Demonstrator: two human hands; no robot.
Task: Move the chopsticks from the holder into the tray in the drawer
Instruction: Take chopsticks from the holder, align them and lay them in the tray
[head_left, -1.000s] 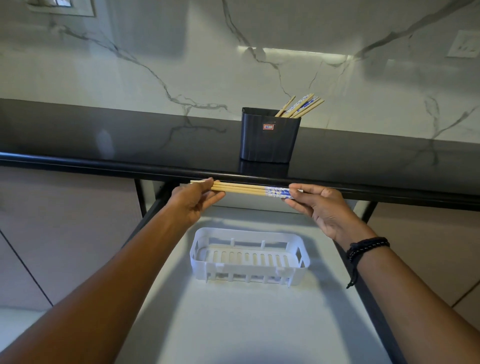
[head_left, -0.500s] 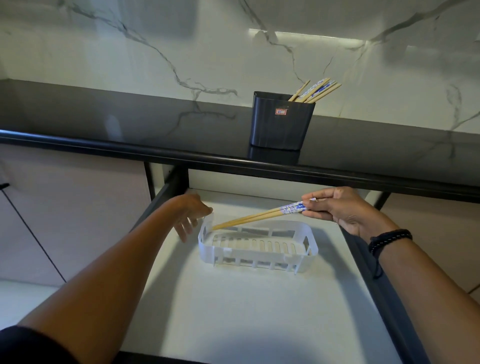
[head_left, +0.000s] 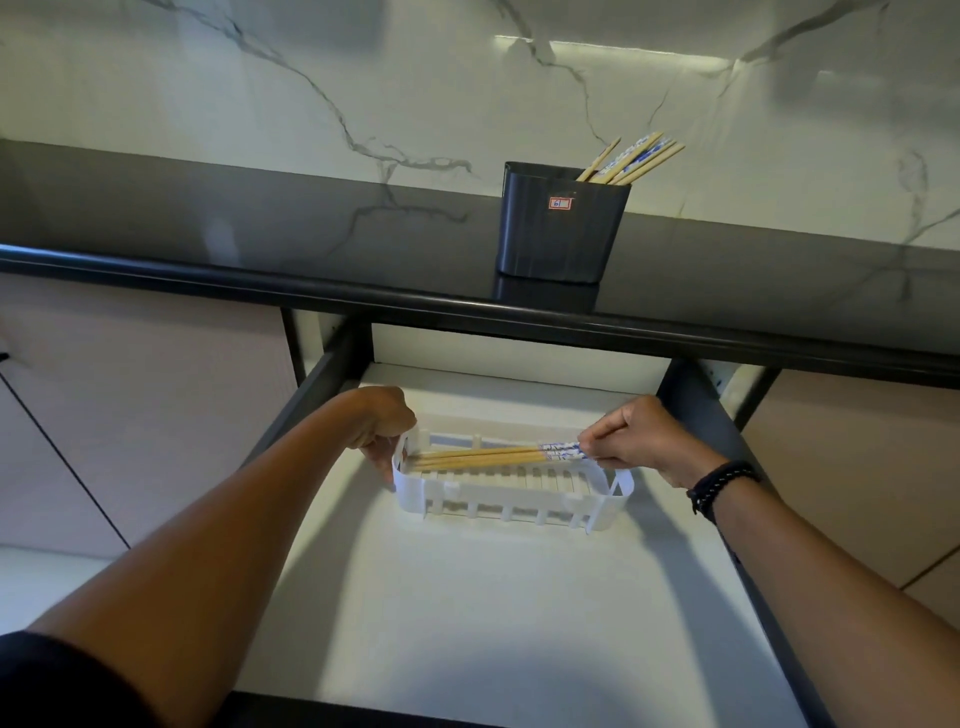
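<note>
Lowered chopsticks (head_left: 483, 457) into tray (head_left: 519, 493) moments ago. Pinching patterned ends with right grip (head_left: 639, 436), clasping tray's end wall with left grip (head_left: 382, 421). Likely light, stiff, slick: hold bundled.

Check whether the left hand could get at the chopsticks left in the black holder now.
Probably yes, once it lets go: the left hand holds the tray's left end in the drawer, while the holder stands open-topped near the counter edge, its chopsticks sticking out, nothing in front.
</note>
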